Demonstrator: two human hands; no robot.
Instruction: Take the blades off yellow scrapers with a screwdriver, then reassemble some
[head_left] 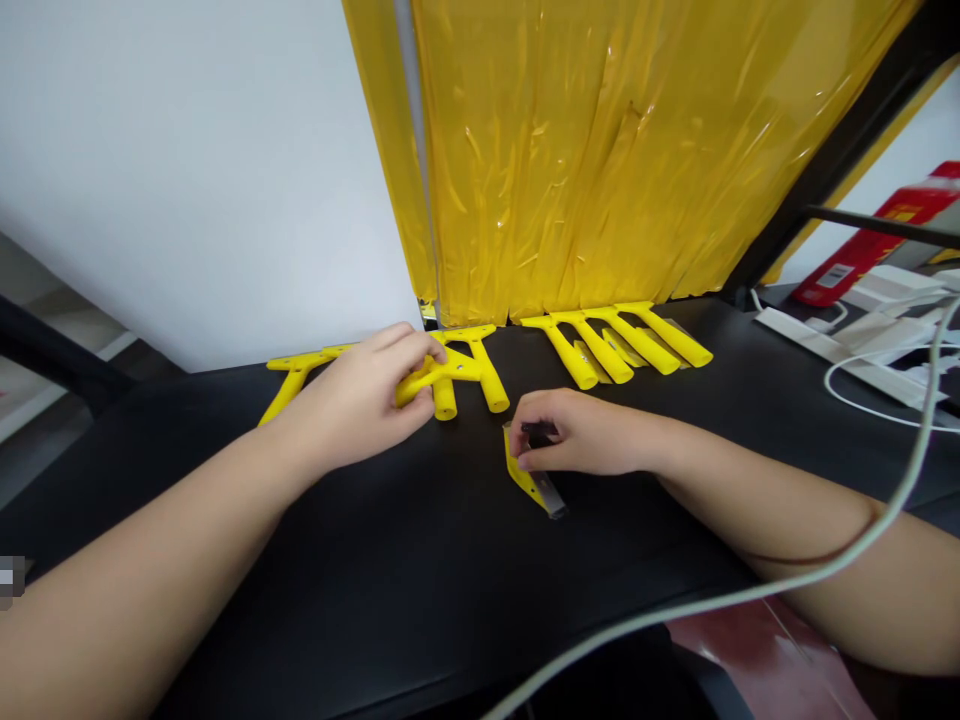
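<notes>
Apparently right fingers [534, 408] round scraper [523, 482], left fingers [418, 350] round handle [461, 370], room toward tabletop's edge [450, 675].

Before you, smooth yellow T-shaped plastic handles [491, 375], a smooth yellow plastic bar [521, 474] with a grey metal-looking strip [550, 492], your smooth matt black counter [360, 600], a crinkled, glossy, translucent yellow plastic sheet [600, 160], a smooth matt white panel [187, 150]

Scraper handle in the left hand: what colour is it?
The scraper handle is yellow, seen best in the head view.
</notes>
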